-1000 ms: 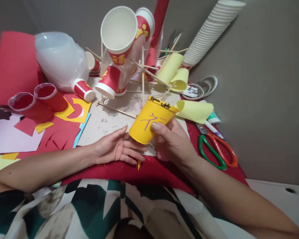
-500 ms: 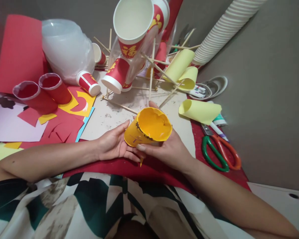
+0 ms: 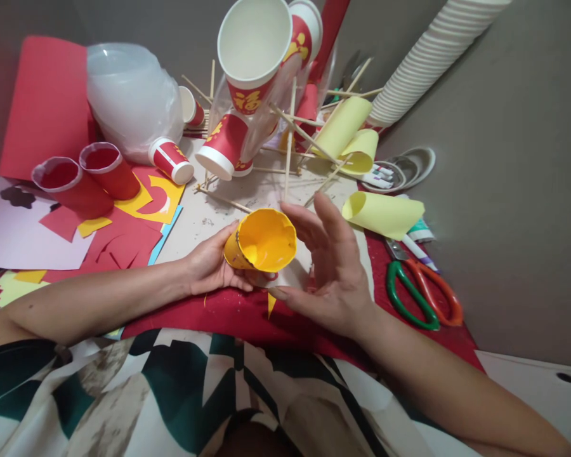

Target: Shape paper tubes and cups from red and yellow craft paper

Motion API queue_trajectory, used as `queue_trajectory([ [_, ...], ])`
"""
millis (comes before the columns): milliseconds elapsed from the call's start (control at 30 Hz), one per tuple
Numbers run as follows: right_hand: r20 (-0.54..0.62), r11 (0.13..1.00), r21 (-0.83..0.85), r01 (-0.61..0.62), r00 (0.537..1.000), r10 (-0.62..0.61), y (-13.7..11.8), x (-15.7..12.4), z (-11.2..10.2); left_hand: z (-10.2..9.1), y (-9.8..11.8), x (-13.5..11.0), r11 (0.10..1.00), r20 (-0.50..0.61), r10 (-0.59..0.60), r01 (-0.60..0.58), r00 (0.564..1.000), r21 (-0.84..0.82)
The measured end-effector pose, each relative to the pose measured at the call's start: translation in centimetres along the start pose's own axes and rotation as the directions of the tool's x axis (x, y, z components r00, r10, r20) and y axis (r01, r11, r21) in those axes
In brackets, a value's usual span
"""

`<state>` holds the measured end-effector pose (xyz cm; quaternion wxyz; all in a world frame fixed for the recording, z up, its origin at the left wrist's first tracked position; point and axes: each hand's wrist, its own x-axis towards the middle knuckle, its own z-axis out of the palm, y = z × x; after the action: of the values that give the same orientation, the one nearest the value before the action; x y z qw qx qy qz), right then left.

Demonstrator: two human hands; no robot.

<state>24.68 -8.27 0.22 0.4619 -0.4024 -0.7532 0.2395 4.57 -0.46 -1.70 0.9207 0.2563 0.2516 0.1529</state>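
Note:
My left hand (image 3: pixel 212 265) grips a yellow paper cup (image 3: pixel 261 242) from below and the side; the cup is tilted with its open mouth facing me. My right hand (image 3: pixel 324 266) hovers just right of the cup with fingers spread, holding nothing. Both hands are above the red paper (image 3: pixel 247 317) at the table's near edge. A small yellow paper scrap (image 3: pixel 271 304) lies under the hands.
Green-and-orange scissors (image 3: pixel 421 293) and markers lie at the right. Rolled pale yellow sheets (image 3: pixel 384 212), a structure of red paper cups (image 3: pixel 252 57) on wooden skewers, a stack of white cups (image 3: pixel 433 51), two red paper tubes (image 3: pixel 88 181) and cut paper crowd the table.
The right hand has let go of the yellow cup and opened. The left hand has taken hold of the cup, which tipped leftward and lower.

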Motion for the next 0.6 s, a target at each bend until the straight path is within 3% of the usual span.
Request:
queue_trajectory([
  [233,-0.04,0.99,-0.14,0.018,0.999,-0.024,0.1,0.5,-0.1,-0.4,-0.2,0.1,0.999,0.025,-0.013,0.014,1.0,-0.038],
  [400,-0.11,0.993,-0.096,-0.072,0.992,0.061,0.2,1.0,-0.3,-0.2,-0.1,0.0,0.998,0.068,-0.022,0.026,0.997,-0.063],
  [600,-0.071,0.997,-0.006,-0.083,0.994,0.083,0.4,1.0,-0.3,-0.2,0.4,0.0,0.998,-0.025,0.013,-0.015,1.0,-0.059],
])
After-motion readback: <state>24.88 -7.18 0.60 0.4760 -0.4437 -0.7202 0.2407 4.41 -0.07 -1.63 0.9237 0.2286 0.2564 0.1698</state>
